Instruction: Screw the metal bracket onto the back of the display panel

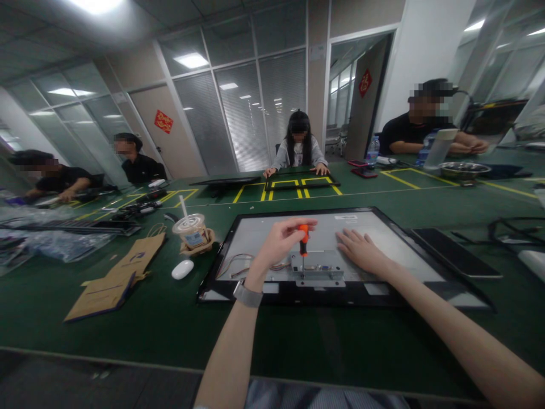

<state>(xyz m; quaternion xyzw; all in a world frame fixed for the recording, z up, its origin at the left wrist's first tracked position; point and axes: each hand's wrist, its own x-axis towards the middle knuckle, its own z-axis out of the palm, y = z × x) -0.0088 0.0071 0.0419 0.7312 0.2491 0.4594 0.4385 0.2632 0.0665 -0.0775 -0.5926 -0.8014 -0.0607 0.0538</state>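
Observation:
A monitor panel [383, 272] lies face down on the green table, its silver back up inside a black frame. My left hand [279, 241] is closed round an orange-handled screwdriver [304, 240], held upright with its tip on a small metal bracket [317, 271] near the panel's front edge. My right hand [361, 250] lies flat, fingers spread, on the panel's back just right of the bracket. Thin wires [238, 266] run along the panel at the left. A watch sits on my left wrist.
A plastic drink cup with a straw [191, 230], a white mouse [183, 268] and a brown paper bag [114, 275] lie left of the panel. A black slab [455, 253] lies to the right. Several people sit around the table; one opposite touches a black frame [300, 184].

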